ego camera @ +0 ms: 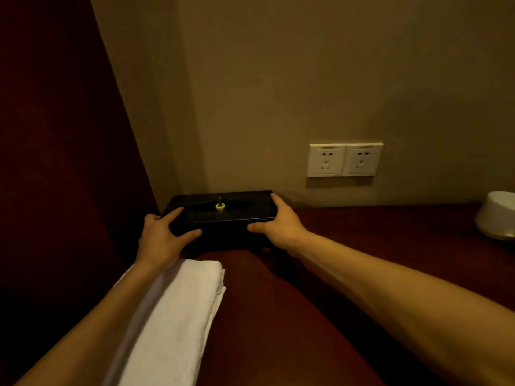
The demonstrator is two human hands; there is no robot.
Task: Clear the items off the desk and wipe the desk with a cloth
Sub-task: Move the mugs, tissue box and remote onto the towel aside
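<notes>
Room: dim, warm light; beige wall (pixel 306 79) behind, dark red panel (pixel 41 135) along the left side.
Desk: dark reddish desktop (pixel 278 316), meeting the wall at its far edge and the red panel at its left edge.
Cloth: white folded towel (pixel 172 316) lying along the desktop's left side, long axis running from the near edge toward the far left corner; the left forearm crosses above it.
Box: black flat tissue box (pixel 223 218) in the far left corner of the desktop, close to the wall; long axis runs left to right, parallel to the far edge. Dark oval slot in the lid.
Small object on box: short dark stem with a pale ring base (pixel 220 205), standing upright on the middle of the lid; what it is cannot be told.
Left hand: left hand (pixel 161 238) grasps the box's left end, fingers spread over the lid's near left corner, thumb stretched along the front face.
Right hand: right hand (pixel 276 221) grasps the box's right end, fingers curled over the far right corner, thumb pressed on the front face.
Box relative to hands: held between the two, one hand at each short end; whether it is lifted off the desktop cannot be told.
Sockets: white double wall socket (pixel 345 160), on the wall above and right of the box.
White item: rounded white object (pixel 497 215) near the desktop's far right, cut off by the picture edge, well apart from the box.
</notes>
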